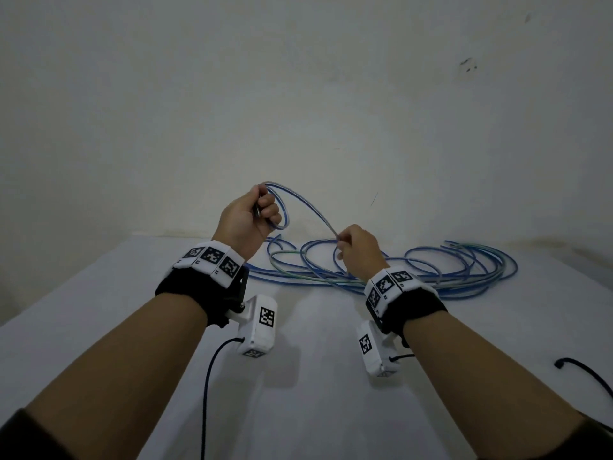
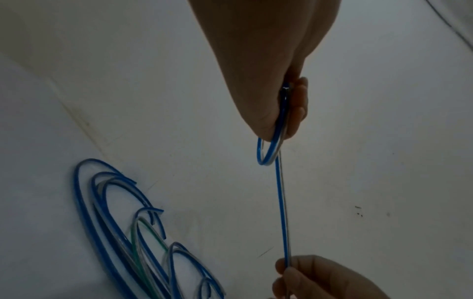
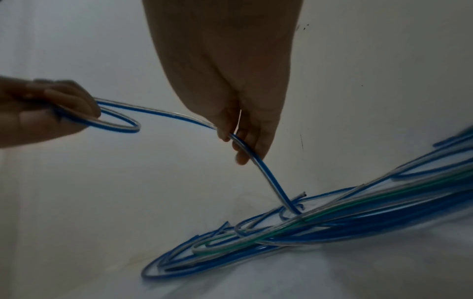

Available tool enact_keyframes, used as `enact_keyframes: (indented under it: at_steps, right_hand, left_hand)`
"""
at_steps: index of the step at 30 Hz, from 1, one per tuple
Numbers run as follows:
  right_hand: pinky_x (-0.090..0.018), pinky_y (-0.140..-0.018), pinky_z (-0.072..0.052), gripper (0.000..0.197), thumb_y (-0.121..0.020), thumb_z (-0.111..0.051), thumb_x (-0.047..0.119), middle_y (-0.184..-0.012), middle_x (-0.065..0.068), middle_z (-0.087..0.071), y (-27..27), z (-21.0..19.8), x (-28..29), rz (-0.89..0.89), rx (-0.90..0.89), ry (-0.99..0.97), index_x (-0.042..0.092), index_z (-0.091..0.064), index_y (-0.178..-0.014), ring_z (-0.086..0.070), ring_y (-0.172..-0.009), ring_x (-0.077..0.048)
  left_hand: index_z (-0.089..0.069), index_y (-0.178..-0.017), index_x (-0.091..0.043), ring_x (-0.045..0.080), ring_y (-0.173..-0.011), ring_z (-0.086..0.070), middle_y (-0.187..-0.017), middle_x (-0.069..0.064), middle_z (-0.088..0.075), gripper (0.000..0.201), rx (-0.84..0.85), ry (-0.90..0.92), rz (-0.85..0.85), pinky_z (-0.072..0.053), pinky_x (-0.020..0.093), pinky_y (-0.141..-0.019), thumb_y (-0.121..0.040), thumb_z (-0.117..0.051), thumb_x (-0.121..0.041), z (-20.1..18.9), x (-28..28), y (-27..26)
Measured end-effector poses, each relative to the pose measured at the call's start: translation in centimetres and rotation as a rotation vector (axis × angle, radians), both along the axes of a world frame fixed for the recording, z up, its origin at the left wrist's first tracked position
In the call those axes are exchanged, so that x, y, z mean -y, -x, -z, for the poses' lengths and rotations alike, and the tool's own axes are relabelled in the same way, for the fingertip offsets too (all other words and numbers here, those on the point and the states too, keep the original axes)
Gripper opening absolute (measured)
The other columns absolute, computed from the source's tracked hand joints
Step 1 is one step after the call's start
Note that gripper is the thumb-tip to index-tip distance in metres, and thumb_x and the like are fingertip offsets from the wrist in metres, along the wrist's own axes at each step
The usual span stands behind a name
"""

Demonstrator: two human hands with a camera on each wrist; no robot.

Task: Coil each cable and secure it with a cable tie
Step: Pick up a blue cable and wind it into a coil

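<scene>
A blue-and-clear cable (image 1: pixel 306 204) runs between both raised hands. My left hand (image 1: pixel 252 215) grips a small loop of it (image 2: pixel 268 153) above the table's far left. My right hand (image 1: pixel 356 249) pinches the same cable (image 3: pixel 240 141) a little lower and to the right; from there it drops into a loose heap of blue, clear and green cables (image 1: pixel 431 270) lying on the white table (image 1: pixel 315 410) by the wall. The heap (image 3: pixel 294 232) spreads under my right hand. No cable tie shows in any view.
A white wall (image 1: pixel 298 94) stands right behind the table. A black cord (image 1: pixel 587 376) lies at the table's right edge. Another black cord (image 1: pixel 209 376) hangs from the left wrist camera.
</scene>
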State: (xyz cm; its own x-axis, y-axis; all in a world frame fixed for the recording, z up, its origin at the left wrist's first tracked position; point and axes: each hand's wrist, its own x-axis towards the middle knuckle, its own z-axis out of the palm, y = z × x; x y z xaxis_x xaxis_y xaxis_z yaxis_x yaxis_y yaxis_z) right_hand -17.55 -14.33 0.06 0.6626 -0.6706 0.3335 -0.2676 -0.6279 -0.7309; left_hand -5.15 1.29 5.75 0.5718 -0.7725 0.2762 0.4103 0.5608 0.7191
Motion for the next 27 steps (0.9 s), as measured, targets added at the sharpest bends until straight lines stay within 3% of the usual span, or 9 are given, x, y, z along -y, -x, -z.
enact_keyframes:
  at_steps: [2,4,8,12,16,20,23,25,27]
  right_hand:
    - [-0.040,-0.081,-0.048,0.015,-0.095,-0.044,0.005,-0.099,-0.019,-0.061,0.3,0.2,0.2,0.021,-0.062,0.131,-0.001,-0.057,-0.100,-0.057,-0.092,-0.032]
    - [-0.037,-0.075,-0.045,0.020,-0.096,-0.040,0.002,-0.092,-0.020,-0.061,0.5,0.2,-0.1,-0.055,-0.060,0.189,-0.002,-0.059,-0.101,-0.055,-0.086,-0.032]
    - [-0.032,-0.067,-0.040,0.027,-0.095,-0.036,-0.001,-0.071,-0.004,-0.049,0.3,-0.4,-0.9,-0.208,-0.016,0.130,0.001,-0.063,-0.096,-0.047,-0.071,-0.023]
    - [-0.025,-0.069,-0.035,0.027,-0.096,-0.037,0.000,-0.075,0.002,-0.046,0.3,-1.0,-1.4,-0.327,-0.079,0.120,0.005,-0.064,-0.092,-0.042,-0.069,-0.009]
    - [-0.017,-0.070,-0.035,0.024,-0.097,-0.038,0.003,-0.082,0.005,-0.055,0.5,-1.6,-1.8,-0.409,-0.048,0.066,0.013,-0.058,-0.088,-0.043,-0.071,-0.004]
    - [-0.015,-0.061,-0.035,0.002,-0.093,-0.052,0.014,-0.068,0.009,-0.049,0.7,-2.1,-2.1,-0.375,-0.016,0.081,0.014,-0.055,-0.093,-0.044,-0.064,-0.005]
    - [-0.017,-0.060,-0.037,0.019,-0.084,-0.064,0.008,-0.068,0.003,-0.049,0.9,-1.8,-1.9,-0.389,0.046,0.162,0.013,-0.048,-0.092,-0.046,-0.061,-0.010]
    - [-0.022,-0.065,-0.041,0.021,-0.081,-0.069,0.007,-0.076,-0.002,-0.054,0.9,-1.8,-1.6,-0.365,0.091,0.242,0.014,-0.050,-0.086,-0.049,-0.068,-0.016]
    - [-0.025,-0.068,-0.040,0.016,-0.079,-0.072,0.009,-0.079,-0.003,-0.055,0.8,-1.7,-1.1,-0.336,0.115,0.373,0.011,-0.056,-0.082,-0.049,-0.071,-0.016]
  left_hand:
    - [-0.045,-0.078,-0.015,0.006,-0.044,-0.040,-0.053,-0.008,-0.045,0.031,0.050,-0.008,-0.046,-0.040,0.017,-0.047,-0.103,-0.026,-0.019,0.0,0.0,0.0]
    - [-0.046,-0.079,-0.013,0.007,-0.048,-0.045,-0.056,-0.006,-0.049,0.030,0.124,-0.029,-0.094,-0.042,0.018,-0.051,-0.103,-0.028,-0.015,0.0,0.2,0.3]
    - [-0.045,-0.085,-0.010,0.010,-0.059,-0.059,-0.075,0.004,-0.058,0.026,0.355,-0.112,-0.258,-0.051,0.021,-0.062,-0.103,-0.027,-0.013,0.2,1.0,1.2]
    - [-0.045,-0.087,-0.013,0.013,-0.081,-0.066,-0.091,0.007,-0.065,0.023,0.702,-0.242,-0.432,-0.053,0.023,-0.079,-0.102,-0.029,-0.011,1.4,1.4,1.3]
    - [-0.050,-0.091,-0.008,0.016,-0.086,-0.066,-0.093,0.005,-0.066,0.021,1.025,-0.424,-0.499,-0.051,0.031,-0.088,-0.101,-0.032,-0.011,2.8,1.4,0.9]
    - [-0.044,-0.079,-0.016,0.021,-0.084,-0.065,-0.084,0.004,-0.067,0.024,1.201,-0.571,-0.514,-0.049,0.034,-0.083,-0.100,-0.035,-0.013,3.2,1.2,1.0]
    - [-0.046,-0.083,-0.009,0.018,-0.072,-0.063,-0.081,0.007,-0.066,0.020,1.200,-0.625,-0.506,-0.048,0.029,-0.077,-0.100,-0.035,-0.012,3.0,1.1,1.0]
    - [-0.047,-0.087,-0.005,0.017,-0.069,-0.061,-0.080,0.008,-0.065,0.019,1.176,-0.638,-0.499,-0.047,0.023,-0.073,-0.100,-0.035,-0.011,2.9,1.1,1.0]
    - [-0.047,-0.087,-0.005,0.014,-0.067,-0.058,-0.079,0.006,-0.062,0.020,1.203,-0.672,-0.503,-0.042,0.009,-0.062,-0.100,-0.034,-0.012,2.8,1.0,0.9]
